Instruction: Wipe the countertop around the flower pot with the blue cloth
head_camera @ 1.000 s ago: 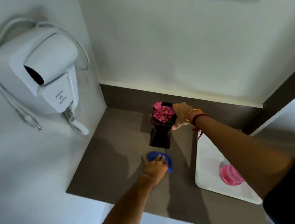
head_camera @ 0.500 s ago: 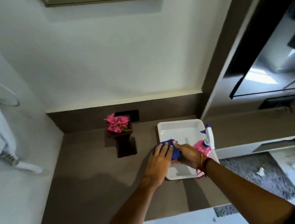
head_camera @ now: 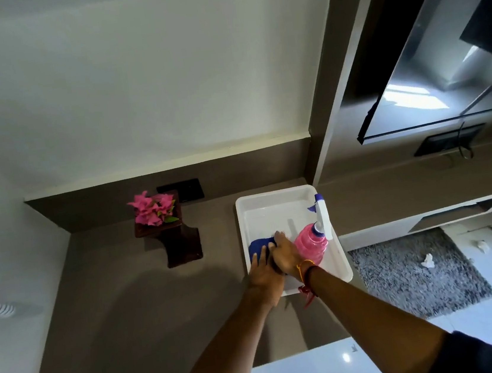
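Note:
A dark wooden flower pot (head_camera: 170,236) with pink flowers stands on the grey-brown countertop (head_camera: 124,319) near the back wall. The blue cloth (head_camera: 259,244) lies inside the white tray (head_camera: 274,201), at its near left side. Both hands are on the cloth. My left hand (head_camera: 261,272) presses its near edge over the tray rim. My right hand (head_camera: 285,254) covers its right part, with fingers curled on it. Much of the cloth is hidden under the hands.
A pink spray bottle (head_camera: 312,241) with a white and purple trigger stands in the tray just right of my right hand. A dark socket plate (head_camera: 186,189) sits behind the pot. A grey rug (head_camera: 413,274) lies on the floor at right.
A second ago my left hand held the cloth on the counter by the pot and my right hand held the pot. Both hands then moved right, bringing the cloth down into the tray.

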